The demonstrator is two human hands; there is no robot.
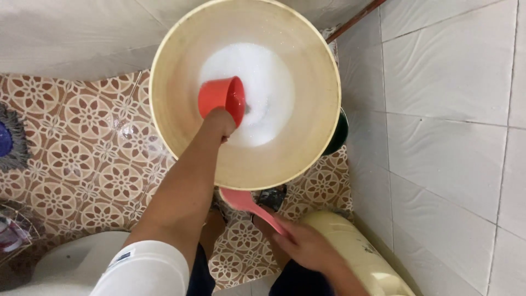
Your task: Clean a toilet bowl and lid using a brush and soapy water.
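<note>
Patterned brown floor tiles (82,142), white wall tiles (449,82). Left hand (219,121) grips red plastic cup (223,97) inside foamy round cream plastic basin (181,66) — keep cup low, avoid splash. Right hand (304,241) closed on pink plastic ladle handle (253,207) below basin.

The left hand (220,121) hides the red cup's (223,97) handle, and its fingers cannot be made out. Foam (257,82) beyond the cup hides the basin's (181,66) bottom. Past the right hand (307,245), the basin's rim covers the pink scoop's (241,199) bowl and most of a dark tub (339,133). The lower edge cuts off the cream container (361,257) under that hand, the white seat (76,257) and both arms. A blue mop (6,140) at far left is cropped.
</note>
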